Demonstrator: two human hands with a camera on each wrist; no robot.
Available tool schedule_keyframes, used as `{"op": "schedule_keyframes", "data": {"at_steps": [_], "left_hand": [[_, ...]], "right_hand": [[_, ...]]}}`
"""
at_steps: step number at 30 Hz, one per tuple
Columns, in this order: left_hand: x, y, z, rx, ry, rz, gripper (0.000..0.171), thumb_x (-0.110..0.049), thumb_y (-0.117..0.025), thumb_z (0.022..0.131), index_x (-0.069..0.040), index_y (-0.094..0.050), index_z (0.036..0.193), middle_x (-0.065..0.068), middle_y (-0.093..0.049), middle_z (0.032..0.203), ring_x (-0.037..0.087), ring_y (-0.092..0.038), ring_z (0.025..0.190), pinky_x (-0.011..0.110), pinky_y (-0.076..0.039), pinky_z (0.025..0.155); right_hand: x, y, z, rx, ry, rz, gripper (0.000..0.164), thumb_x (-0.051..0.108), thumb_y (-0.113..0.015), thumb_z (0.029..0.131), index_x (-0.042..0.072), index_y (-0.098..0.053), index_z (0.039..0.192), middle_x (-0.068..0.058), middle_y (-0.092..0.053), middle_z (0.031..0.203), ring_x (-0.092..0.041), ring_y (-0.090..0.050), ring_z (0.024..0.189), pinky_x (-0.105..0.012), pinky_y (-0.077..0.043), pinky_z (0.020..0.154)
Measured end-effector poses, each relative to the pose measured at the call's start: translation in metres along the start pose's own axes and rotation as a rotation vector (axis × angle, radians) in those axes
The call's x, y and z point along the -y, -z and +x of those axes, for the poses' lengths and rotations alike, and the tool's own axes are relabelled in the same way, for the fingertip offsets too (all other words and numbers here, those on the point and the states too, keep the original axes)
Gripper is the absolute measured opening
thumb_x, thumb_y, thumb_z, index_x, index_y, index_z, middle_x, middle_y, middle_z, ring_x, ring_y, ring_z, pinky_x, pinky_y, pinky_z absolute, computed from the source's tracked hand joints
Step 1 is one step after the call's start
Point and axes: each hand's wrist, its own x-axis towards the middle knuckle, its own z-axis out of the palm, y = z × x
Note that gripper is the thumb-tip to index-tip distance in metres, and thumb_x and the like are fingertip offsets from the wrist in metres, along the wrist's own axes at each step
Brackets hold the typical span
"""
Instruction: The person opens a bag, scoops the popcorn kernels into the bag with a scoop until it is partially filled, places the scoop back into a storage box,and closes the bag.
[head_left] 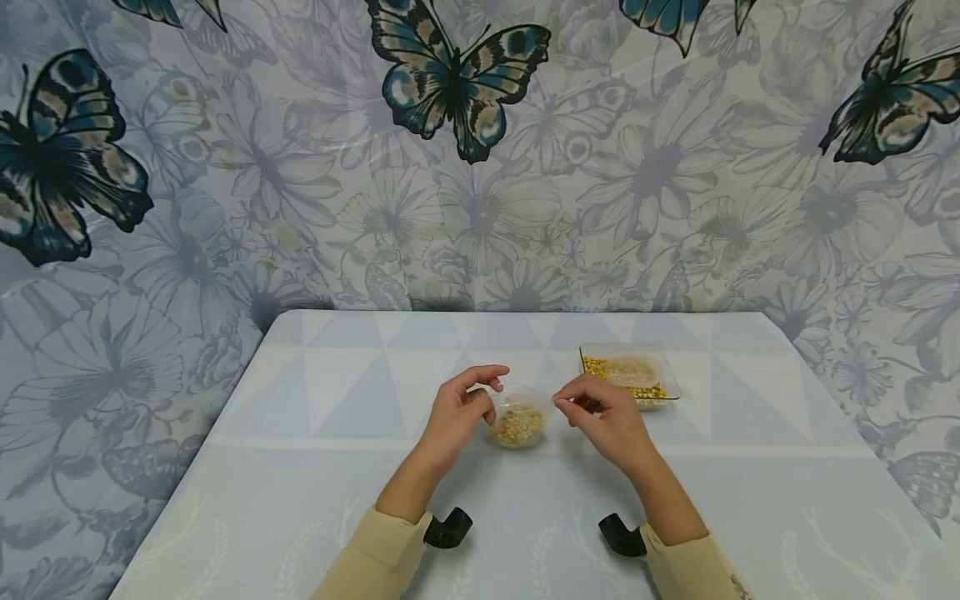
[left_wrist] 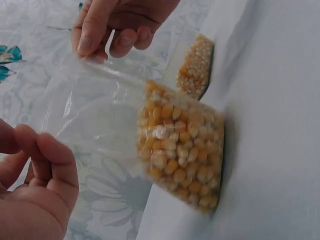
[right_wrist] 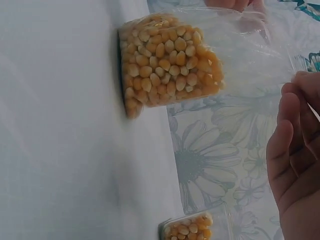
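Note:
A clear plastic bag (head_left: 519,423) partly filled with yellow corn kernels (left_wrist: 181,145) stands upright on the table, its upper part see-through and without kernels. My left hand (head_left: 459,412) pinches one side of the bag's top edge between thumb and fingers. On the opposite side my right hand (head_left: 606,419) pinches the other corner of that edge, and the bag's mouth is stretched between the two hands. In the right wrist view the bag's lower part (right_wrist: 170,62) bulges with kernels. Whether the mouth is sealed I cannot tell.
Behind my right hand sits a clear rectangular container (head_left: 667,379) of corn kernels, with a pale translucent thing (head_left: 632,371) on top of them. The table (head_left: 300,500) has a pale geometric pattern. A butterfly-print cloth (head_left: 637,208) hangs behind it.

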Motion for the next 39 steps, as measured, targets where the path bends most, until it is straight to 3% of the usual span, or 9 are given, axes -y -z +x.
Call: {"op": "schedule_keyframes", "data": {"at_steps": [5,11,15,19,26,34,39], "left_hand": [[0.001,0.004,0.001,-0.036,-0.028,0.093,0.049,0.004,-0.047,0.086,-0.018,-0.069,0.124,0.015,-0.061,0.112,0.014,-0.053,0.072,0.024,-0.044,0.066],[0.008,0.005,0.002,0.085,-0.039,0.337,0.036,-0.008,-0.061,0.094,-0.021,-0.067,0.127,0.007,-0.062,0.12,0.013,-0.058,0.095,0.028,-0.047,0.085],[0.012,0.004,0.001,0.106,-0.061,0.411,0.023,-0.017,-0.065,0.096,-0.02,-0.072,0.117,0.0,-0.067,0.115,0.012,-0.06,0.093,0.027,-0.05,0.08],[0.014,0.005,0.001,0.046,-0.079,0.404,0.014,-0.019,-0.067,0.095,-0.022,-0.077,0.105,-0.003,-0.071,0.106,0.011,-0.063,0.085,0.024,-0.052,0.071],[0.012,0.004,0.0,-0.021,-0.116,0.405,0.009,-0.025,-0.071,0.092,-0.021,-0.079,0.094,-0.004,-0.068,0.089,0.011,-0.058,0.072,0.023,-0.047,0.061],[0.006,0.006,-0.001,-0.002,-0.183,0.358,0.008,-0.027,-0.074,0.09,-0.024,-0.081,0.089,-0.005,-0.068,0.091,0.012,-0.057,0.074,0.022,-0.045,0.063],[0.008,0.006,-0.001,0.011,-0.166,0.368,0.007,-0.027,-0.074,0.089,-0.023,-0.081,0.089,-0.005,-0.07,0.092,0.009,-0.061,0.08,0.023,-0.05,0.07]], "right_hand": [[-0.007,0.003,-0.002,-0.04,-0.046,0.02,0.01,-0.011,-0.065,0.088,-0.003,-0.07,0.092,-0.011,-0.064,0.075,-0.024,-0.056,0.056,-0.025,-0.046,0.05],[-0.029,0.004,-0.005,-0.078,-0.141,0.067,0.01,-0.006,-0.066,0.09,0.002,-0.07,0.094,-0.018,-0.06,0.075,-0.018,-0.055,0.057,-0.027,-0.047,0.051],[-0.037,0.005,-0.006,-0.065,-0.145,0.069,0.011,-0.006,-0.065,0.09,0.003,-0.071,0.095,-0.013,-0.061,0.077,-0.015,-0.056,0.058,-0.027,-0.048,0.052],[-0.04,0.005,-0.006,-0.054,-0.134,0.069,0.012,-0.007,-0.065,0.09,0.002,-0.071,0.095,-0.002,-0.062,0.076,-0.016,-0.057,0.058,-0.027,-0.049,0.053],[-0.036,0.011,-0.005,-0.049,-0.179,0.084,0.008,0.001,-0.066,0.092,0.007,-0.071,0.096,-0.001,-0.062,0.076,-0.019,-0.057,0.06,-0.032,-0.049,0.053],[-0.033,0.023,-0.005,0.011,-0.129,0.127,0.006,-0.002,-0.064,0.093,0.003,-0.068,0.093,0.004,-0.063,0.085,-0.015,-0.058,0.063,-0.031,-0.051,0.056],[-0.035,0.024,-0.005,0.037,-0.116,0.118,0.007,-0.001,-0.063,0.094,0.004,-0.068,0.094,0.0,-0.062,0.083,-0.017,-0.059,0.062,-0.032,-0.051,0.055]]}}
